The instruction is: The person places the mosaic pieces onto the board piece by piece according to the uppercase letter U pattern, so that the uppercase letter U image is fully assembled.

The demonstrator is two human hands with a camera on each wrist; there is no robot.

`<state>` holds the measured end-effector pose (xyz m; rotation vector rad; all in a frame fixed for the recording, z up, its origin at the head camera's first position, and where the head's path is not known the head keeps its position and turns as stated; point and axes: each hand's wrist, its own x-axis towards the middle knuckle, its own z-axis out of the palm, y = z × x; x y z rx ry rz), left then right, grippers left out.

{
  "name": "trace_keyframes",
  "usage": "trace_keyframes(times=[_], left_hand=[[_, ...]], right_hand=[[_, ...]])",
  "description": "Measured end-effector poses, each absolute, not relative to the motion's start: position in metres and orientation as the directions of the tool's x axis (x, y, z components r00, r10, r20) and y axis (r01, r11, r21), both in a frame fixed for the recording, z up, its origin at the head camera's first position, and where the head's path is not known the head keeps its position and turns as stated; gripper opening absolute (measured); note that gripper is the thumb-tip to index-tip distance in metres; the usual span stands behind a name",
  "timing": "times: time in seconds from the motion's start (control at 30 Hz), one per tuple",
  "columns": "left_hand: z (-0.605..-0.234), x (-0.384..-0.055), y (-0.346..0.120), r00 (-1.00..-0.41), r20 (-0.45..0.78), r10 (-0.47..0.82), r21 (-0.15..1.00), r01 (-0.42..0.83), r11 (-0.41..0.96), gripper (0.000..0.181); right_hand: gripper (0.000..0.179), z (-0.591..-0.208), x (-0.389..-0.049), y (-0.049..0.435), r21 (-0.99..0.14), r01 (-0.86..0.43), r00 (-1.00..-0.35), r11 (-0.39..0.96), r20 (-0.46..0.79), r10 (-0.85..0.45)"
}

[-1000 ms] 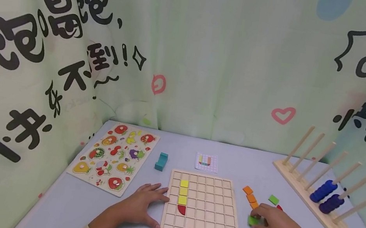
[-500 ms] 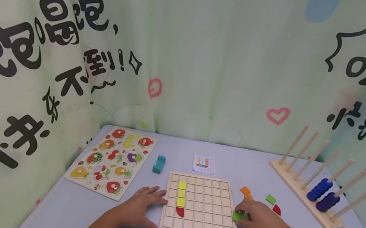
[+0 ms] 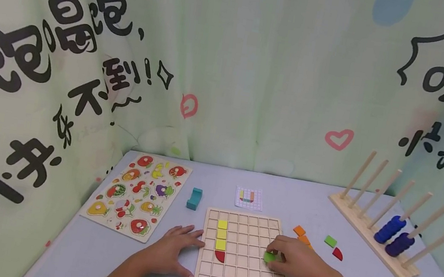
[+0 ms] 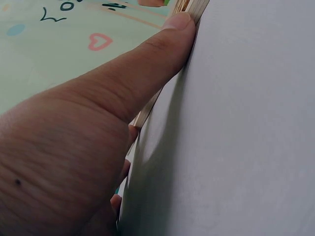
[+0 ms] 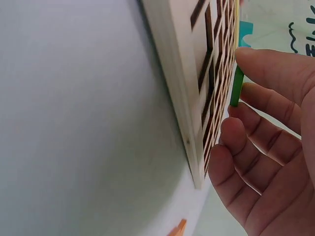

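A wooden grid board (image 3: 244, 276) lies on the table. In one of its left columns sit several yellow square tiles (image 3: 222, 234), with a red quarter-round tile (image 3: 219, 256) directly below them. My left hand (image 3: 168, 252) rests at the board's left edge, thumb and fingertips touching it, fingers spread. Over the right part of the board, my right hand (image 3: 300, 261) pinches a green tile (image 3: 269, 257) between thumb and fingers. The right wrist view shows the green tile (image 5: 237, 86) edge-on, above the grid; its full outline is partly covered by my fingers.
Right of the board lie orange tiles (image 3: 300, 230), a green tile (image 3: 330, 241) and a red quarter-round tile (image 3: 337, 254). Behind is a small pattern card (image 3: 249, 198). A teal block (image 3: 194, 199) and fruit puzzle board (image 3: 136, 195) stand left; a peg rack (image 3: 375, 238) stands far right.
My right hand has carried the green tile leftward from beside the loose tiles to above the board's right part. My left hand has stayed at the board's edge.
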<state>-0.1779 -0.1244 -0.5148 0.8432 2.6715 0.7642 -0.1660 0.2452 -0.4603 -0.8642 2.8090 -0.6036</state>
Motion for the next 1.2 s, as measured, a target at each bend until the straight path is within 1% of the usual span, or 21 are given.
trace_keyframes(times=[0.4,0.63,0.8,0.93,1.07,1.2], left_hand=[[-0.515,-0.177,-0.125,-0.803,-0.067,0.592,0.538,0.471,0.699,0.086],[-0.514,-0.178,-0.126,-0.804,-0.07,0.591,0.531,0.471,0.704,0.086],[-0.512,-0.178,-0.125,-0.812,-0.086,0.577,0.538,0.45,0.713,0.084],[-0.511,-0.177,-0.124,-0.815,-0.091,0.572,0.532,0.446,0.72,0.085],[-0.511,-0.177,-0.124,-0.816,-0.094,0.57,0.536,0.441,0.72,0.085],[-0.511,-0.177,-0.124,-0.815,-0.092,0.572,0.54,0.442,0.717,0.085]], right_hand=[[0.016,-0.462,-0.165,0.215,-0.41,-0.546,-0.789,0.73,-0.04,-0.613],[0.019,-0.465,-0.168,0.203,-0.405,-0.579,-0.76,0.707,-0.046,-0.648],[0.019,-0.466,-0.169,0.194,-0.392,-0.602,-0.745,0.695,-0.038,-0.666],[0.019,-0.464,-0.169,0.187,-0.383,-0.606,-0.743,0.697,-0.039,-0.668],[0.021,-0.462,-0.169,0.181,-0.39,-0.587,-0.754,0.709,-0.055,-0.654],[0.02,-0.464,-0.17,0.177,-0.371,-0.597,-0.753,0.712,-0.05,-0.657]])
